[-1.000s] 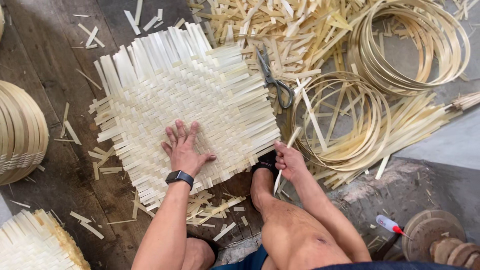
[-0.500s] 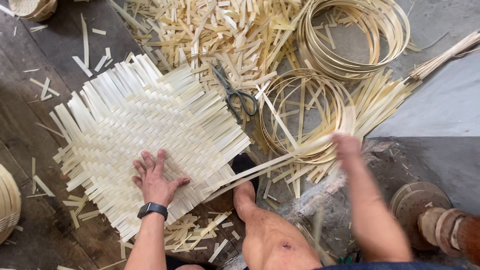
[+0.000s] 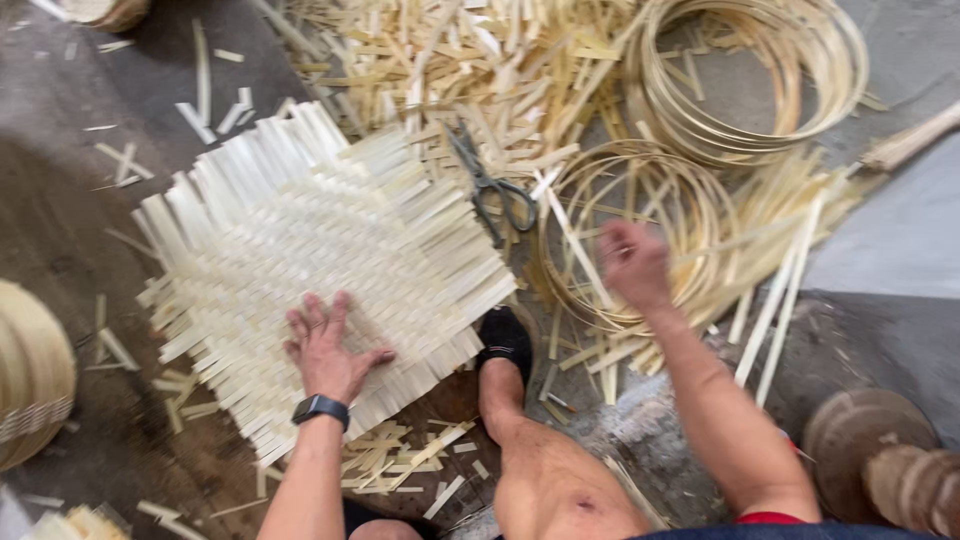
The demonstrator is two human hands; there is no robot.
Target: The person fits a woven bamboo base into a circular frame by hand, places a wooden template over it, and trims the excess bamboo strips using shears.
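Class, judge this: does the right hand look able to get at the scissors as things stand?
Probably yes: the right hand hovers just right of the scissors, which lie uncovered on the strips, nothing between them.

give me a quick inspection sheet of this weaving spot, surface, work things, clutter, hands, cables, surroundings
surface: dark worn floor, littered with offcuts.
job's things: pale woven mat lies flat; loose strips at the right.
clutter: scissors beside the mat's right edge; heap of cut strips beyond; coiled hoops and a second coil.
grippers: left hand pressed flat on the mat, fingers spread; right hand blurred over the second coil, grip unclear.
cables: nothing seen.
surroundings: foot in a black shoe at the mat's edge; round basket at left.
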